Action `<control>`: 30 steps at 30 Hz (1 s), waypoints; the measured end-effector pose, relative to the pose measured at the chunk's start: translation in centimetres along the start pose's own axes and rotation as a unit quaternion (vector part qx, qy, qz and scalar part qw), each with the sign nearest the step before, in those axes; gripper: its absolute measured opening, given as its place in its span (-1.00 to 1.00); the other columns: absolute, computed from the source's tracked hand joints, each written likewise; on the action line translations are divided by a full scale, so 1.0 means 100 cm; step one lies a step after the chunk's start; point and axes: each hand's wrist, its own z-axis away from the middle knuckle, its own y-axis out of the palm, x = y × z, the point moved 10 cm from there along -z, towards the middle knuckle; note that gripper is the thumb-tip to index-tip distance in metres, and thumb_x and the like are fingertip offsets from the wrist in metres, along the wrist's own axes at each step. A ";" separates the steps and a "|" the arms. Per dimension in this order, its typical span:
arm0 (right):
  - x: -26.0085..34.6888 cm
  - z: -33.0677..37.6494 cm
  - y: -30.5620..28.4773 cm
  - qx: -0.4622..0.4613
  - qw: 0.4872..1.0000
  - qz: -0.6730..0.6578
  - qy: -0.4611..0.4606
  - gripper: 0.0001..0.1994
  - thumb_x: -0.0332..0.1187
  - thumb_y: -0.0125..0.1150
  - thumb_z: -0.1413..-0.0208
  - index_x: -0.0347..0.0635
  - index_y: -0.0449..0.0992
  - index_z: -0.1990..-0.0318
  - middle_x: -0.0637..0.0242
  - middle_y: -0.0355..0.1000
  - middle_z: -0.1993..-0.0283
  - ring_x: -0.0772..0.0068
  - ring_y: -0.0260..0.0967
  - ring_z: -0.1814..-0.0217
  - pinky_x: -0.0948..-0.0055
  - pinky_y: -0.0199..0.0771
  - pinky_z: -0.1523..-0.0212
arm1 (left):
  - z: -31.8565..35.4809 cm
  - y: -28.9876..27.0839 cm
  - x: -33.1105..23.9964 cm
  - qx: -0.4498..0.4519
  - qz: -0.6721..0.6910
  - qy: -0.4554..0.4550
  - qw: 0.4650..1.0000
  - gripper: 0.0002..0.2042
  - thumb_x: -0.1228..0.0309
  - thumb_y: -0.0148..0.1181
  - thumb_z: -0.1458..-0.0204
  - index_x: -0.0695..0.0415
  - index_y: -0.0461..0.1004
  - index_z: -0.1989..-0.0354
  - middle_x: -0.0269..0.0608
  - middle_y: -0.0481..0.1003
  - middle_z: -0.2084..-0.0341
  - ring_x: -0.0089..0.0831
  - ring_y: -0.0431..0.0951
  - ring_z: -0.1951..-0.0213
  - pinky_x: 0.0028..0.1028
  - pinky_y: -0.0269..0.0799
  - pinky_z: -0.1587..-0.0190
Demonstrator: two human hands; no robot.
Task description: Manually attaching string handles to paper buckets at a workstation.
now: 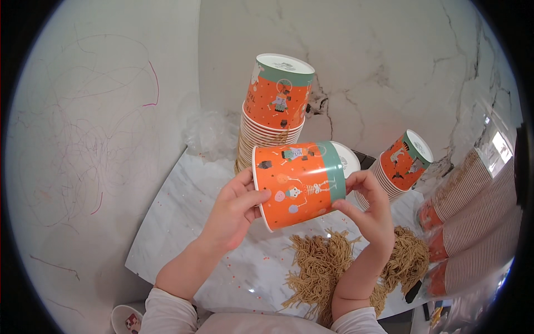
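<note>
Between my hands, above the table, I hold an orange and green paper tub (297, 189) tipped on its side. Printed skeleton figures cover its wall. My left hand (236, 209) grips the white-edged rim at the left, thumb on the outside and fingers partly hidden. At the green base end, my right hand (368, 209) pinches the tub with thumb and fingers. Behind it rises a tall stack of upside-down matching tubs (281, 94). Below my right hand lies a bundle of tan yarn-like strands (320, 267).
A shorter tub stack (403, 161) stands at the right, with long wrapped stacks of tubs (467, 183) beyond it. Clear plastic wrap (211, 133) lies against the wall. A second tan bundle (406, 253) rests on the marbled table (167, 222). A white tub (125, 320) sits at lower left.
</note>
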 end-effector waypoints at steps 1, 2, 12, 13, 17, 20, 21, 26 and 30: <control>-0.004 0.000 -0.002 -0.038 0.997 -0.069 0.021 -0.63 -0.49 0.51 0.06 -0.26 0.43 0.14 0.46 0.40 0.28 0.60 0.31 0.25 0.54 0.40 0.14 | 0.001 0.000 0.001 0.000 0.000 0.000 1.000 -0.53 0.51 0.15 -0.17 0.18 0.29 -0.28 -0.25 0.55 -0.02 -0.52 0.57 -0.02 -0.47 0.50 -0.04; -0.009 0.000 -0.004 -0.076 0.987 -0.137 0.042 -0.59 -0.50 0.50 0.04 -0.26 0.42 0.06 0.45 0.41 0.26 0.60 0.31 0.24 0.56 0.39 0.13 | 0.001 0.002 0.003 0.008 -0.007 -0.001 1.000 -0.53 0.53 0.16 -0.16 0.19 0.29 -0.28 -0.25 0.54 -0.02 -0.53 0.57 -0.01 -0.46 0.49 -0.04; -0.013 0.000 -0.004 -0.084 0.988 -0.112 0.066 -0.48 -0.55 0.48 0.03 -0.26 0.40 -0.11 0.47 0.38 0.26 0.68 0.30 0.24 0.63 0.34 0.18 | 0.006 0.010 0.002 0.026 0.016 -0.025 0.999 -0.55 0.31 0.03 -0.28 0.21 0.28 -0.30 -0.27 0.52 -0.02 -0.57 0.54 0.00 -0.48 0.48 -0.04; -0.011 0.000 -0.004 -0.075 0.989 -0.110 0.063 -0.47 -0.57 0.47 0.04 -0.25 0.40 -0.11 0.47 0.37 0.27 0.68 0.30 0.24 0.63 0.34 0.18 | 0.006 0.009 0.002 0.027 0.017 -0.025 0.999 -0.55 0.31 0.03 -0.28 0.21 0.28 -0.30 -0.27 0.52 -0.02 -0.57 0.54 0.00 -0.48 0.48 -0.04; -0.010 0.000 -0.003 -0.069 0.989 -0.124 0.044 -0.44 -0.61 0.45 0.08 -0.25 0.39 -0.13 0.48 0.34 0.29 0.68 0.28 0.26 0.62 0.34 0.17 | 0.002 0.008 0.002 0.033 0.018 0.006 0.999 -0.53 0.31 0.02 -0.30 0.22 0.24 -0.34 -0.23 0.49 -0.08 -0.53 0.54 -0.03 -0.45 0.50 -0.04; -0.007 0.001 -0.006 -0.064 0.991 -0.113 0.038 -0.42 -0.62 0.44 0.09 -0.26 0.38 -0.14 0.51 0.31 0.31 0.69 0.26 0.27 0.63 0.33 0.18 | 0.001 0.008 -0.001 0.025 0.026 0.019 0.999 -0.53 0.34 0.00 -0.32 0.23 0.20 -0.36 -0.21 0.46 -0.12 -0.50 0.53 -0.08 -0.41 0.53 -0.07; -0.007 0.001 -0.005 -0.063 0.991 -0.113 0.038 -0.42 -0.62 0.44 0.09 -0.26 0.38 -0.14 0.51 0.31 0.31 0.69 0.26 0.27 0.63 0.33 0.18 | 0.001 0.007 -0.001 0.021 0.015 0.016 1.000 -0.53 0.36 0.00 -0.33 0.23 0.18 -0.37 -0.21 0.46 -0.14 -0.48 0.52 -0.11 -0.39 0.54 -0.08; 0.039 0.000 -0.011 -0.125 0.976 0.167 -0.061 -0.44 -0.55 0.49 0.16 -0.20 0.44 -0.09 0.28 0.41 0.08 0.34 0.39 -0.03 0.37 0.35 -0.16 | 0.001 0.008 0.000 0.021 0.005 0.021 1.000 -0.53 0.43 0.04 -0.32 0.21 0.16 -0.38 -0.17 0.45 -0.16 -0.45 0.51 -0.14 -0.34 0.54 -0.10; 0.061 0.001 0.027 -0.036 0.978 0.157 -0.132 -0.56 -0.42 0.53 0.15 -0.11 0.58 0.03 0.24 0.45 -0.06 0.17 0.42 -0.15 -0.06 0.15 -0.41 | 0.003 0.009 0.004 0.021 0.010 0.012 1.000 -0.55 0.43 0.07 -0.32 0.19 0.19 -0.35 -0.16 0.45 -0.16 -0.44 0.51 -0.14 -0.33 0.55 -0.10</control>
